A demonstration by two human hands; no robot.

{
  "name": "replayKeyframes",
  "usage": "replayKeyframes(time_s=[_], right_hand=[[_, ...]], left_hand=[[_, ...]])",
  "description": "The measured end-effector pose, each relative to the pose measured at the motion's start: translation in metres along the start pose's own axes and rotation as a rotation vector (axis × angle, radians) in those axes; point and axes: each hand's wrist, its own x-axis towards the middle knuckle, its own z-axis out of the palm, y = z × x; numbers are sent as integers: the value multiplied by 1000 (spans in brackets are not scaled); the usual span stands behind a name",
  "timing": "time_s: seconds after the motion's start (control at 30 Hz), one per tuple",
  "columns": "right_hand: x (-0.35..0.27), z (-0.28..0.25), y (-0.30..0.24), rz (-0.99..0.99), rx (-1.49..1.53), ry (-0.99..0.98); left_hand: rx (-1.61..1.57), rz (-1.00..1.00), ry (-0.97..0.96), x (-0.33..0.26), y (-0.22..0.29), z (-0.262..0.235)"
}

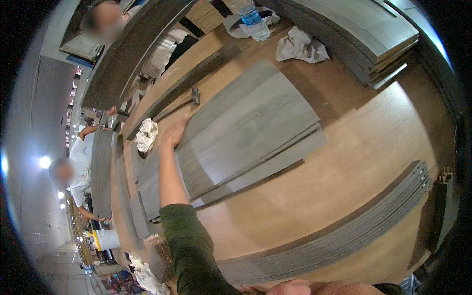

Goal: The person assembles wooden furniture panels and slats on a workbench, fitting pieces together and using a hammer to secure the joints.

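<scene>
- Grey wood-grained rectangular board (250, 123): edge touched, lying right of the left fingers; apparently being steadied.
- Left hand (174, 133): fingers seem held together; pinch cannot be told.
- Right hand (295, 287): cut off, fingers indeterminable.
- Next move: even edge support called for.

From my end I see the left arm, in a dark green long sleeve (189, 236), stretched up from the lower edge, its bare forearm (172, 179) nearly straight. The bare left hand (174, 132) bends rightward at the wrist, its finger pose partly hidden from me. Cropped bare skin (314, 288) at the bottom may be the right hand.
</scene>
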Motion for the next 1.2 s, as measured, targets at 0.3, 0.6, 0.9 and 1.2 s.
replayKeyframes(time_s=[0.3, 0.6, 0.9, 1.2], right_hand=[[-12, 20, -20, -40, 25, -49], [-5, 57, -26, -59, 80, -105], [-119, -93, -4, -14, 432, -169], [-386, -231, -19, 835, -534, 1763]], left_hand=[[-84, 16, 316, -41, -47, 30], [287, 594, 15, -345, 71, 35], [140, 433, 324, -471, 64, 146], [84, 311, 426, -478, 68, 149]])
